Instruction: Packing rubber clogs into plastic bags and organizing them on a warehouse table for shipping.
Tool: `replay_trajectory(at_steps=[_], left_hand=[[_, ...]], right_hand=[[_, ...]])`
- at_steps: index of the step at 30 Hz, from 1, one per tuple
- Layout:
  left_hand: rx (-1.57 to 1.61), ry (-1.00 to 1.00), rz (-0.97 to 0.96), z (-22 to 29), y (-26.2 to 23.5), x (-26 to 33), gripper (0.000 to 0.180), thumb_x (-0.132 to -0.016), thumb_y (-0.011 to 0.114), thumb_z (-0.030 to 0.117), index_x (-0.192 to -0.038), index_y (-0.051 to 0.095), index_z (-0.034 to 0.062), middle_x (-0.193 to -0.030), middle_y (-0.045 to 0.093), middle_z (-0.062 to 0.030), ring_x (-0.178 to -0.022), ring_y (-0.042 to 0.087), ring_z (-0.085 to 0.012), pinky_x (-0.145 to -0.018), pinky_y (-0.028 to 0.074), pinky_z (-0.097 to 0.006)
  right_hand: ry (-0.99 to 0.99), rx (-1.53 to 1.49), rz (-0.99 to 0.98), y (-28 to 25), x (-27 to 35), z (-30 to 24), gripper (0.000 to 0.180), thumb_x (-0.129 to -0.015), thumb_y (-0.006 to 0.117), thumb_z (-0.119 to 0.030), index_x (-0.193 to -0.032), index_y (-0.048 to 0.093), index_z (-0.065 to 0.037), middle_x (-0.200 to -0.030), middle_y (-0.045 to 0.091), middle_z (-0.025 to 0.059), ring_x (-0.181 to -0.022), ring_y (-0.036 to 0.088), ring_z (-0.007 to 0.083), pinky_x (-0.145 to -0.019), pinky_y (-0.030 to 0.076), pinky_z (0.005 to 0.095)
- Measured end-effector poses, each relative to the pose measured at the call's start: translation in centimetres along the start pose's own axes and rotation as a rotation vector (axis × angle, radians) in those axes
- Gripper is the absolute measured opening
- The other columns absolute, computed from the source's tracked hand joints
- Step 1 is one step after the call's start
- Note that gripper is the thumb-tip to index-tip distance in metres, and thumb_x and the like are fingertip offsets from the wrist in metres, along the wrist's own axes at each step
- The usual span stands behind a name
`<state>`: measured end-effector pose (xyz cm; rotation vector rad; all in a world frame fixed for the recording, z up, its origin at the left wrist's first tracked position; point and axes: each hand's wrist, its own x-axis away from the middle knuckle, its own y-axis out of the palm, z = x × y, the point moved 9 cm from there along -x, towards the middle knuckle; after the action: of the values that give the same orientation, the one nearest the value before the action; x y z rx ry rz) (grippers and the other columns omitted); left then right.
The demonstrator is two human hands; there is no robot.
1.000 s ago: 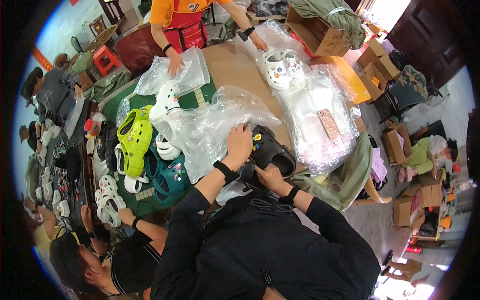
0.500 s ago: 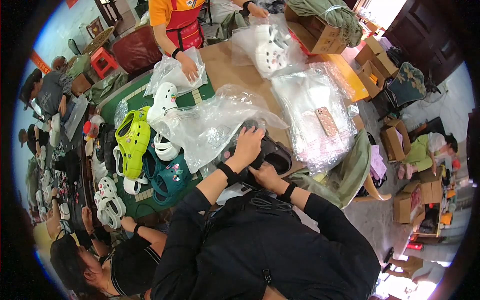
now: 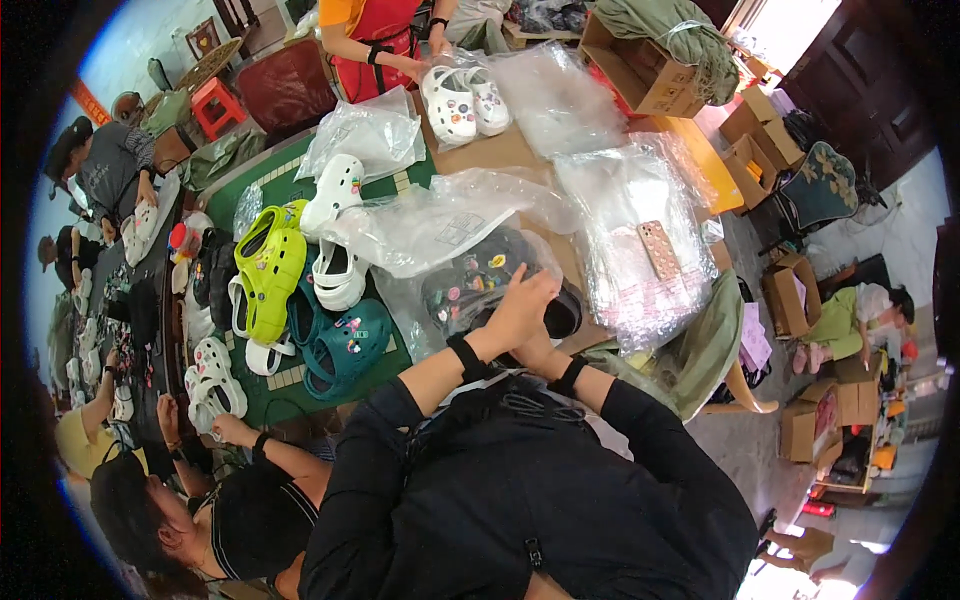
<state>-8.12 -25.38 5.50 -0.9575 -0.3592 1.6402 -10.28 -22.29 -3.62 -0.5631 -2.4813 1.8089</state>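
Note:
A pair of black clogs (image 3: 462, 290) with colourful charms lies in front of me, partly inside a clear plastic bag (image 3: 425, 235). My left hand (image 3: 522, 308) is closed over the clogs' right part, its fingers pointing away from me. Tucked against it from the right, my right hand (image 3: 540, 353) rests at the near edge of the clogs; its fingers are hidden behind the left hand. The open part of a black clog shows just right of my hands. Both wrists wear black bands.
Lime clogs (image 3: 272, 275), teal clogs (image 3: 350, 350) and white clogs (image 3: 335, 195) stand left. A stack of clear bags (image 3: 610, 240) bears a phone (image 3: 658, 250). Across the table, a co-worker's hands hold white clogs (image 3: 465, 105). Another co-worker (image 3: 240, 500) sits at lower left.
My left hand has shifted right and nearer over the clogs, now overlapping my right hand; more charms show. The co-worker across has brought the white clogs left, out of a plastic bag.

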Motion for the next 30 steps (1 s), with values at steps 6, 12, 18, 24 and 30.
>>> replay_trajectory(at_steps=[6, 12, 18, 24, 30], left_hand=[[-0.42, -0.105, -0.006, 0.6, -2.6, 2.1, 0.057, -0.08, 0.057, 0.031, -0.129, 0.037, 0.0093, -0.129, 0.04, -0.0152, -0.123, 0.032, -0.0354, -0.101, 0.016, -0.053], [-0.479, -0.392, 0.05, -5.6, -4.8, 6.0, 0.06, -0.077, 0.058, 0.042, -0.123, 0.043, 0.0066, -0.11, 0.049, -0.0171, -0.102, 0.046, -0.0336, -0.085, 0.035, -0.048], [-0.242, -0.237, 0.262, -6.1, -6.5, 8.7, 0.045, -0.08, 0.06, 0.024, -0.116, 0.045, 0.0025, -0.102, 0.051, -0.0186, -0.089, 0.048, -0.0361, -0.078, 0.041, -0.041], [-0.284, -0.442, 0.166, -9.3, -4.4, 12.0, 0.021, -0.083, 0.051, 0.015, -0.101, 0.049, 0.0045, -0.097, 0.055, -0.0167, -0.089, 0.052, -0.0363, -0.074, 0.043, -0.043], [0.249, -0.785, 0.515, -13.1, -4.1, 13.5, 0.01, -0.088, 0.042, 0.013, -0.093, 0.043, 0.0042, -0.08, 0.058, -0.017, -0.077, 0.058, -0.0366, -0.063, 0.043, -0.043]], right_hand=[[0.021, -0.233, 0.362, -3.1, 0.1, 2.5, 0.035, -0.069, 0.061, -0.013, -0.103, 0.058, -0.004, -0.084, 0.059, 0.0194, -0.078, 0.057, 0.0352, -0.067, 0.046, 0.0429], [0.52, -0.353, 0.321, -3.5, -0.8, 6.6, 0.036, -0.07, 0.058, -0.005, -0.106, 0.056, 0.0, -0.079, 0.056, 0.0255, -0.075, 0.055, 0.0411, -0.066, 0.044, 0.045], [0.603, -0.41, 0.302, -1.9, -0.5, 6.6, 0.037, -0.073, 0.058, -0.012, -0.109, 0.056, -0.006, -0.085, 0.058, 0.0232, -0.081, 0.056, 0.0388, -0.07, 0.044, 0.0422], [0.669, -0.46, 0.275, -2.1, 0.4, 8.2, 0.034, -0.069, 0.057, -0.003, -0.102, 0.056, 0.007, -0.097, 0.06, 0.0235, -0.094, 0.056, 0.0352, -0.082, 0.042, 0.035], [0.693, -0.45, 0.218, -2.3, -1.8, 6.6, 0.039, -0.069, 0.058, -0.001, -0.107, 0.053, 0.007, -0.103, 0.057, 0.0254, -0.099, 0.054, 0.0374, -0.086, 0.04, 0.0369]])
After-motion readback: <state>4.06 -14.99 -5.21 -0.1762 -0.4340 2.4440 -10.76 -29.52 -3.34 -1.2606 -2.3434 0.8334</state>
